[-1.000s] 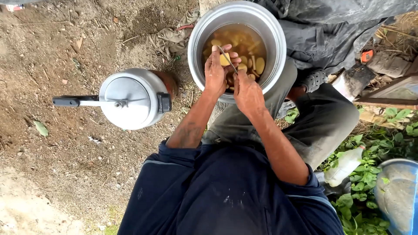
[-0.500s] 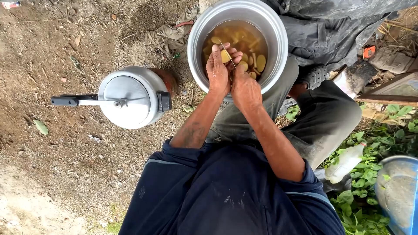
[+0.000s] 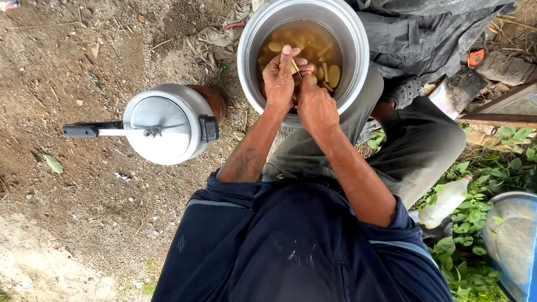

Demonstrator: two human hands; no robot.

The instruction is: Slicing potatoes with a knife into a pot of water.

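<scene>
Left hand point(image 3: 279, 78) fingers closed on a pale potato piece point(image 3: 293, 67) over the pot point(image 3: 358, 61), right hand point(image 3: 316, 106) curled shut just beside, grip contents unclear; slices float beyond the fingertips.

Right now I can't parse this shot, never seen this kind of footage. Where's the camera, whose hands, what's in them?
There is no machine here. The one picture comes from a camera on a person's head, looking straight down past a dark blue top at that person's own two bare hands.

Both hands work over a big round metal pot of brownish water with pale yellow vegetable slices floating in it. The left hand pinches a small yellow piece between thumb and fingers. The right hand is closed right beside it, touching it; what it grips is hidden.

On the bare dirt to the left stands a lidded metal pressure cooker with a long black handle. To the right are green leaves and a whitish plastic bottle.
</scene>
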